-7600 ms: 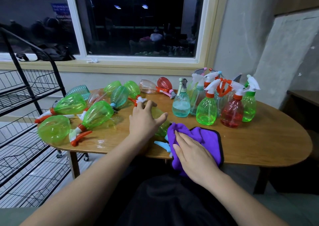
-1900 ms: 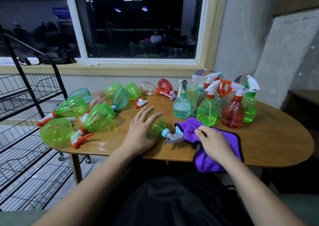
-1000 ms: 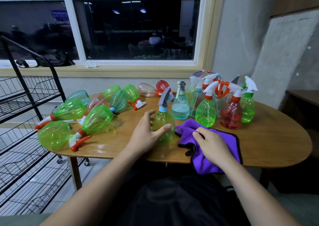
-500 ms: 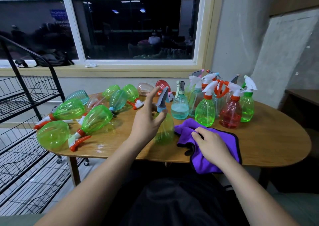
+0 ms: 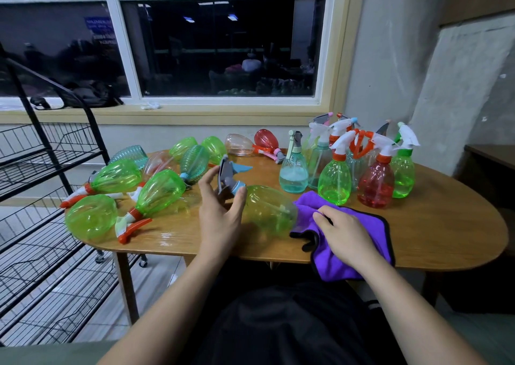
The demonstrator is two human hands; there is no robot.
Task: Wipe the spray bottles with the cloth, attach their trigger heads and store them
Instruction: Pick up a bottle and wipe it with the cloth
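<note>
Left hand grips green bottle at neck; right hand clutches cloth.

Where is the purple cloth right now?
Head view: the purple cloth lies on the table's near edge, right of centre, under the right hand, beside the green bottle in the left hand.

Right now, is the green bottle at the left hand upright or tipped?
Tipped: the green bottle lies sideways, base toward the purple cloth, its trigger head held by the left hand.
</note>
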